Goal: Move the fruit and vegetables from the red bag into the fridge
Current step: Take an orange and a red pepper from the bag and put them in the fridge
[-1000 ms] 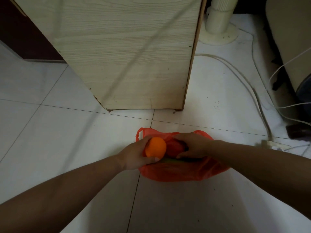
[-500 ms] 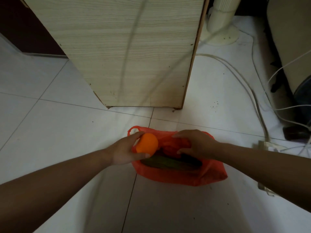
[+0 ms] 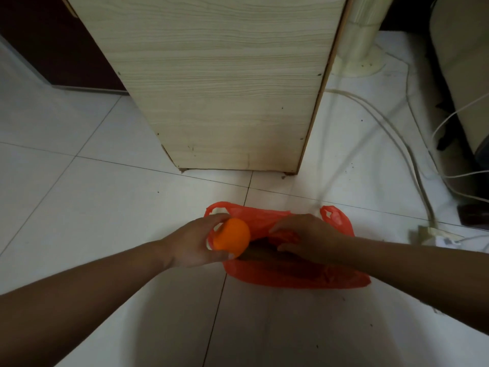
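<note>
Your left hand [image 3: 193,245] has carried the orange [image 3: 231,237] leftward, fingers wrapped round it at the red bag [image 3: 291,271] mouth on the floor [image 3: 105,207]; your right hand [image 3: 309,238] reaches inside, grip hidden.

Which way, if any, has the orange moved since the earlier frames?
Yes, leftward. The orange in the left hand crossed the floor seam toward its left side.

Left hand [image 3: 191,245] around orange [image 3: 232,237], right hand [image 3: 309,238] inside red bag [image 3: 296,275].
</note>
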The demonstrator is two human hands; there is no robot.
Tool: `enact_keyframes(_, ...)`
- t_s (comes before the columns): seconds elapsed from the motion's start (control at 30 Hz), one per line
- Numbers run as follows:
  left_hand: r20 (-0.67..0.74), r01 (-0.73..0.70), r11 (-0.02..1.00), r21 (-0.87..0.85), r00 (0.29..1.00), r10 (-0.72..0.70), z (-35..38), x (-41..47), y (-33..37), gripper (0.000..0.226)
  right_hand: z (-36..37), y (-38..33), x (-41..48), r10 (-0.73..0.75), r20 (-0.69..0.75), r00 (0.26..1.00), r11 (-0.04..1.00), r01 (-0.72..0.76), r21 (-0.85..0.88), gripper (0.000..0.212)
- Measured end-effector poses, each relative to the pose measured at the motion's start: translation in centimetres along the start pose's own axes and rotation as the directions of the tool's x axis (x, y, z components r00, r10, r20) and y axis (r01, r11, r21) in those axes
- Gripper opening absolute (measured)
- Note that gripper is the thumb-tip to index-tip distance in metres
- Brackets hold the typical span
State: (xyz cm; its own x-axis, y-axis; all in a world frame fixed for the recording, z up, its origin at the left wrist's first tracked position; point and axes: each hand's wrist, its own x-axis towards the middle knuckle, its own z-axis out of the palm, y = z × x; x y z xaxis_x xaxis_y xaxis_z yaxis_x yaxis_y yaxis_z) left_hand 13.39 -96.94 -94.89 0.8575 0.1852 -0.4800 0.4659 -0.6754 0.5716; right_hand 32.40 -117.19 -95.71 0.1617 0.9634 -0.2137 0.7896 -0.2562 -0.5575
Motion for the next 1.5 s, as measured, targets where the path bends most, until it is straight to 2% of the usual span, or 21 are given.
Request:
enact_keyframes(0.07,0.003,-0.044,0.999,0.03,0.999,0.044,-0.8,-0.6,1.0,0.088,-0.3,0.7,-1.5,0.031,-0.064,0.997,0.999,-0.03,0.012,0.038)
enact_keyframes(0.1,0.015,-0.071,0.996,0.049,0.997,0.07,-1.1,-1.0,1.6,0.086,-0.2,0.9,-2.5,0.034,-0.048,0.998,0.999,-0.034,0.013,0.035)
enact_keyframes(0.2,0.069,-0.164,0.986,0.01,0.984,0.163,-0.4,-2.3,2.4,0.073,1.8,0.9,-5.7,0.001,0.158,0.987,0.999,0.004,-0.034,0.027)
enact_keyframes(0.3,0.121,-0.15,0.989,0.0,0.982,0.149,2.6,-2.5,1.3,0.072,4.5,0.4,-8.2,0.024,0.395,0.918,0.998,0.003,-0.067,0.046)
enact_keyframes(0.37,0.164,-0.101,0.995,-0.004,0.981,0.101,4.5,-2.2,0.7,0.071,5.3,0.5,-9.1,0.029,0.48,0.877,0.997,0.01,-0.079,0.051)
enact_keyframes(0.43,0.219,-0.1,0.993,0.062,0.972,0.084,5.5,-1.7,0.3,0.078,5.3,0.7,-9.2,0.039,0.502,0.864,0.995,0.01,-0.095,0.05)
enact_keyframes(0.5,0.241,-0.12,0.988,0.1,0.966,0.093,6.1,-1.1,0.0,0.092,4.5,0.9,-8.6,0.026,0.447,0.894,0.998,0.005,-0.068,0.045)
enact_keyframes(0.53,0.243,-0.118,0.989,0.092,0.966,0.092,6.2,-0.8,0.0,0.092,3.7,0.9,-8.2,0.01,0.388,0.921,0.999,0.006,-0.041,0.04)
enact_keyframes(0.63,0.22,-0.13,0.991,0.018,0.968,0.123,6.0,-0.3,0.4,0.071,1.4,1.0,-8.0,-0.034,0.107,0.994,0.999,0.038,-0.035,0.038)
enact_keyframes(0.7,0.19,-0.14,0.99,-0.015,0.972,0.141,5.6,-0.1,0.7,0.069,0.7,1.7,-9.1,-0.015,-0.024,1.0,0.996,0.013,-0.089,0.033)
enact_keyframes(0.77,0.151,-0.161,0.987,-0.025,0.975,0.163,5.2,0.3,1.4,0.072,1.2,2.7,-11.0,0.112,-0.013,0.994,0.987,-0.112,-0.117,0.033)
enact_keyframes(0.8,0.137,-0.173,0.984,-0.03,0.975,0.176,5.0,0.5,1.9,0.073,1.9,3.4,-12.3,0.182,0.04,0.982,0.976,-0.176,-0.125,0.036)
enact_keyframes(0.9,0.097,-0.248,0.969,0.003,0.964,0.246,4.5,1.4,3.7,0.079,3.4,4.3,-14.9,0.269,0.187,0.945,0.953,-0.233,-0.193,0.047)
enact_keyframes(1.0,0.034,-0.333,0.941,0.059,0.943,0.331,4.1,2.1,4.8,0.084,3.5,4.6,-15.2,0.234,0.169,0.957,0.967,-0.212,-0.143,0.046)
enact_keyframes(1.13,-0.034,-0.276,0.957,0.086,0.959,0.28,3.2,2.5,4.2,0.085,1.6,3.9,-12.3,0.092,0.054,0.994,0.989,-0.085,-0.121,0.032)
enact_keyframes(1.23,-0.015,-0.264,0.955,0.136,0.963,0.268,2.8,1.7,2.1,0.084,0.9,2.4,-8.1,-0.013,0.01,1.0,0.996,0.014,-0.083,0.031)
enact_keyframes(1.33,-0.057,-0.273,0.938,0.214,0.955,0.29,2.9,0.4,-0.1,0.087,1.0,1.2,-4.5,-0.075,0.003,0.997,0.994,0.075,-0.085,0.034)
enact_keyframes(1.5,-0.133,-0.211,0.955,0.21,0.961,0.242,1.8,0.0,-0.8,0.099,0.8,1.3,-1.6,-0.049,0.029,0.998,0.996,0.051,-0.069,0.039)
